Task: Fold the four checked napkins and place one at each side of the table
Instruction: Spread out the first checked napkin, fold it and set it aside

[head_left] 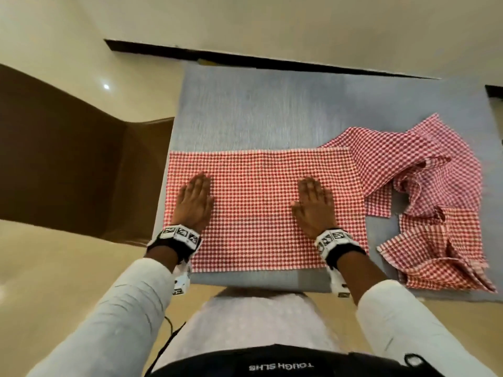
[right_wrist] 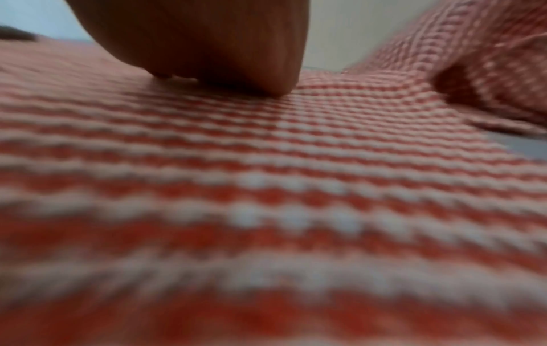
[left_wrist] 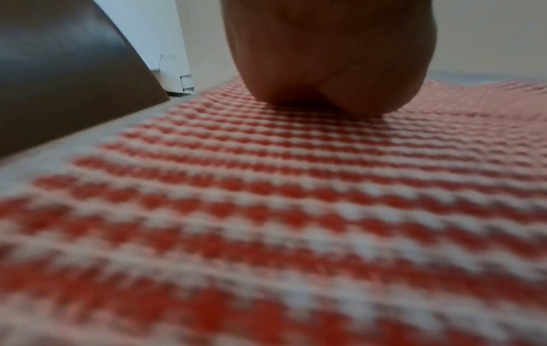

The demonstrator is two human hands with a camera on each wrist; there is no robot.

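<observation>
I have both hands flat on the spread napkin (head_left: 261, 208), which lies on the near part of the grey table (head_left: 258, 110), its left edge at the table's left edge. My left hand (head_left: 194, 204) presses near that left end and my right hand (head_left: 315, 210) presses right of the middle — fingers straight on both, palms down, gripping nothing. The wrist views show only the heel of each hand on the red-and-white check.

The other napkins (head_left: 424, 191) lie in a rumpled heap at the right, one of them tucked under the right end of the flat one; I cannot count them apart in the heap.

The cloth looks thin, light and limp, with no stiffness to hold a crease unaided, and I judge it would slide on the smooth table if dragged. I'd take it by pinching two corners of one short end and carry that end over to the other, then press the fold down — lifting from the middle would only bunch it
</observation>
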